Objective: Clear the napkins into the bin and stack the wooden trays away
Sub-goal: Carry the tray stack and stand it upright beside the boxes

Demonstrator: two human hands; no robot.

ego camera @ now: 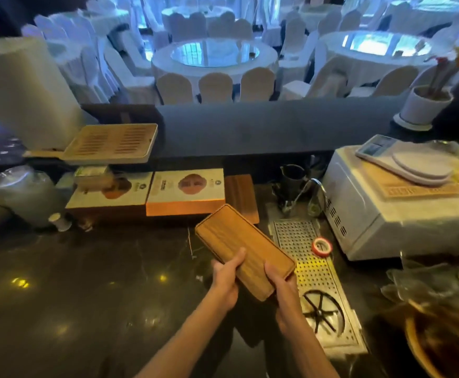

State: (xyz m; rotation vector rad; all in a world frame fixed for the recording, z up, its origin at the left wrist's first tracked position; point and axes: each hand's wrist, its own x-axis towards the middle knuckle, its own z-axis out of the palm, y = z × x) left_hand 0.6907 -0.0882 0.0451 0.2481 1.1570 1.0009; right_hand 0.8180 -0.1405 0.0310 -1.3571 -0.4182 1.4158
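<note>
A long rectangular wooden tray point(239, 241) is held above the dark counter point(86, 282), its far end pointing up and left. My left hand point(227, 279) grips its near left edge with the thumb on top. My right hand point(280, 285) grips its near right corner. Behind the held tray, darker wooden trays point(243, 195) lie flat against the back of the counter. No napkins or bin are in view.
A perforated metal drip tray with a rinser point(315, 282) lies right of my hands, a roll of red tape point(322, 246) on it. Boxes point(186, 190) line the back. A white appliance point(386, 219) carries a scale. A slatted tray point(113, 143) overhangs the ledge.
</note>
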